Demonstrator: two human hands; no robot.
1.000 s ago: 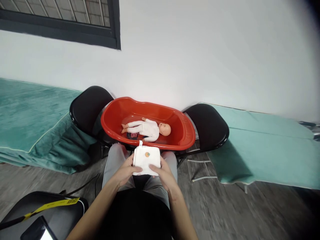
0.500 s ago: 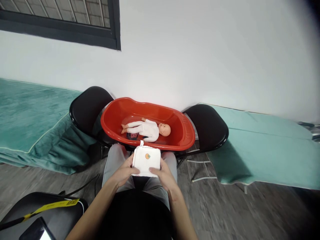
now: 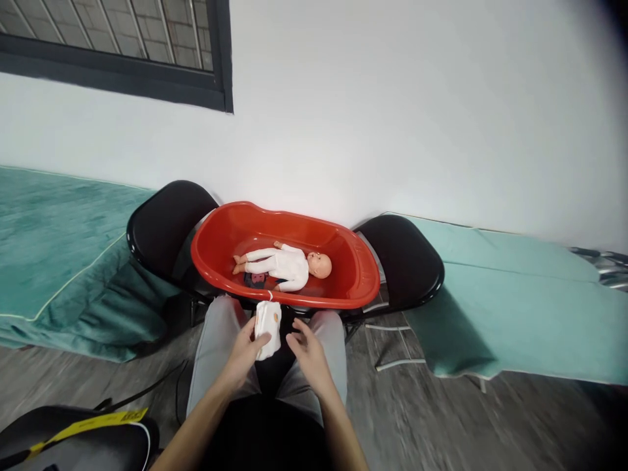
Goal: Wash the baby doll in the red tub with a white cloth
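Observation:
My left hand (image 3: pixel 244 354) grips a folded white cloth (image 3: pixel 268 320) with a small orange print, held edge-on above my knees. Just to its right, my right hand (image 3: pixel 307 352) hovers with fingers apart and holds nothing. Beyond my knees a red plastic baby tub (image 3: pixel 360 278) rests across two black chairs (image 3: pixel 164 226). In the tub lies a baby doll (image 3: pixel 284 263) in a white suit, head to the right, with a small dark item beside its legs.
Teal-covered beds stand on the left (image 3: pixel 49 242) and right (image 3: pixel 515 301) against the white wall. A black chair seat (image 3: pixel 78 445) with a yellow strap (image 3: pixel 83 425) sits at lower left. A dark cable lies on the grey floor.
My right hand let go of the cloth. My left hand turned it from flat to edge-on and lowered it. The camera view tilted slightly down.

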